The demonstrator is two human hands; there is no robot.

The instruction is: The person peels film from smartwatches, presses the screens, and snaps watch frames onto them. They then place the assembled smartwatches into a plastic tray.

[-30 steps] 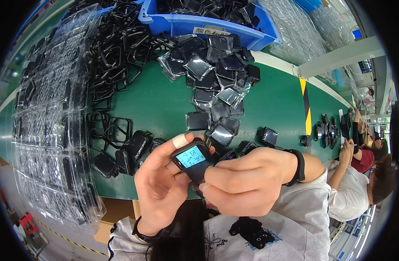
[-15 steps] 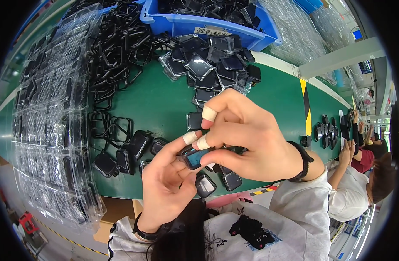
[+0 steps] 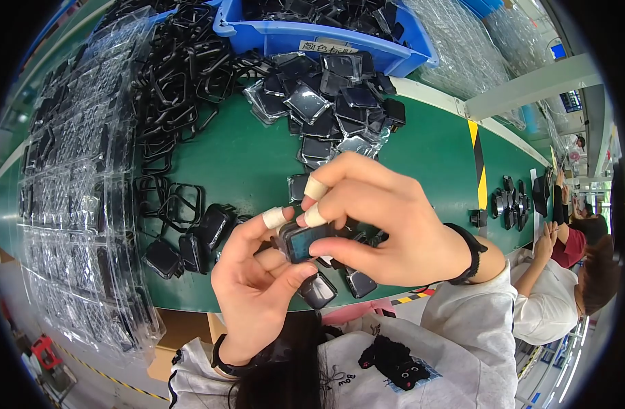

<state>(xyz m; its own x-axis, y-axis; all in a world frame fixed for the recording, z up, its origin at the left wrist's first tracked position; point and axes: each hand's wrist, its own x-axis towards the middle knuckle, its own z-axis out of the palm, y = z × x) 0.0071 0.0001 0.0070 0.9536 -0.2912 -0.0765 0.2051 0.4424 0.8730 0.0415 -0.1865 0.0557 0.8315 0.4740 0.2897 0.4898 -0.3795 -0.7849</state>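
Note:
Between my hands is a small black square watch body (image 3: 299,243) with rounded corners and a bluish screen. My right hand (image 3: 401,235) pinches it, the thumb at the screen's right edge and the taped fingers by its upper edge. My left hand (image 3: 251,286) holds it from the left and below, with the thumb near its lower edge. Tape wraps several fingertips. Just below lie loose black watch bodies (image 3: 318,292) on the green table (image 3: 244,153). Others (image 3: 164,258) sit left of my left hand. The held piece's back is hidden.
Black square frames (image 3: 179,75) heap at the far left, beside stacked clear plastic trays (image 3: 87,204). Wrapped black squares (image 3: 309,102) pile up before a blue bin (image 3: 326,34). Yellow-black tape (image 3: 477,167) crosses the table; a co-worker (image 3: 547,293) is at the right.
The watch body has shifted slightly left and turned, showing more of its screen and rim. My left thumb has come up against its lower edge; my left index finger has moved left.

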